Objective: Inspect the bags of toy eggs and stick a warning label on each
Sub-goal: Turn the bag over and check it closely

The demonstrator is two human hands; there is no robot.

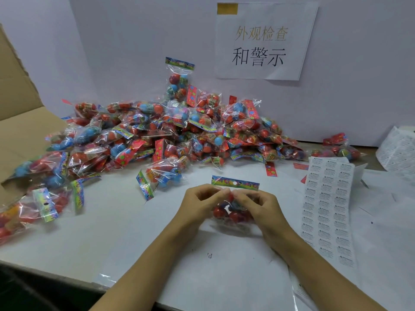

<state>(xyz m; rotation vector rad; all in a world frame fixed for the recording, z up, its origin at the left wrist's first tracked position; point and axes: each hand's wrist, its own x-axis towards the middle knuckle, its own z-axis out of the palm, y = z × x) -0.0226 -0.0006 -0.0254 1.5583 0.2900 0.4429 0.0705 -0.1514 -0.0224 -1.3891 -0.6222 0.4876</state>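
Pinching one bag of toy eggs [233, 212] on the tabletop [139, 239], left hand [199, 205] and right hand [258, 207] hold it; behind the bag lies a big pile of bags [170, 131], right of it a label sheet [327, 212].

I see one bag of toy eggs [233, 207] on the table [67, 241] before me, between my left hand [199, 204] and right hand [258, 206]. Behind it lies the heap of bags [170, 131]. The label sheet [327, 212] lies to the right, the cardboard box [20, 122] to the left, and the paper sign [262, 41] on the wall behind.
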